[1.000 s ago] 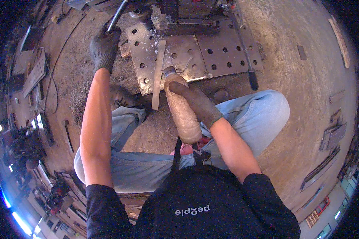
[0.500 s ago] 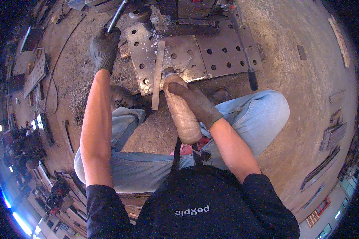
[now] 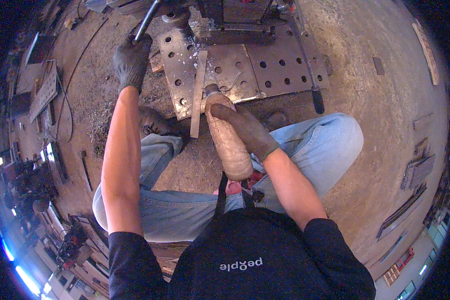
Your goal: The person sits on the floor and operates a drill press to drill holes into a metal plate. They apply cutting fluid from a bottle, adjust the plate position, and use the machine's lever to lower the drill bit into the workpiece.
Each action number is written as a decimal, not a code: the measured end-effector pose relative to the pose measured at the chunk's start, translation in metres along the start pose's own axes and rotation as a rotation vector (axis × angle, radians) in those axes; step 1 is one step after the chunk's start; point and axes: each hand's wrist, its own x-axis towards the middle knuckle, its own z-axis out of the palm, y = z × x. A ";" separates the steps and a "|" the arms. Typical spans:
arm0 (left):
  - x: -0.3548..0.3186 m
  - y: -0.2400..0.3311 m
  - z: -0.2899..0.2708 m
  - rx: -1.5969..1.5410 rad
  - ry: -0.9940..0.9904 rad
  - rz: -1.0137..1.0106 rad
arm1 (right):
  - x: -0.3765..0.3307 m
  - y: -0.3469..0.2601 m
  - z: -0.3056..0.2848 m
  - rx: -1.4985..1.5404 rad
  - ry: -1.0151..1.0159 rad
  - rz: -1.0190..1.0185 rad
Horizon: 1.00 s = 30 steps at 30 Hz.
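My left hand (image 3: 131,60), in a dark knitted glove, is closed around a shiny metal lever (image 3: 147,20) at the upper left. My right hand (image 3: 247,131), gloved too, wraps around a worn, brownish bottle (image 3: 229,147) held over my lap. The bottle's dark neck points away from me, with a thin bent tube (image 3: 232,82) by it, over a steel plate with round holes (image 3: 225,55). A narrow flat metal bar (image 3: 199,95) lies across the plate's near edge, just left of the bottle. Pale shavings are scattered beyond it.
A round machine part (image 3: 176,19) stands over the plate's far left. To the right hangs a long rod with a black grip (image 3: 317,100). Metal debris (image 3: 105,120) covers the floor at left, near my shoe (image 3: 152,121). Flat metal pieces (image 3: 417,172) lie far right.
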 end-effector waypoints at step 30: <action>0.003 -0.003 -0.001 0.054 0.069 0.028 | 0.000 -0.001 0.003 0.036 0.006 -0.051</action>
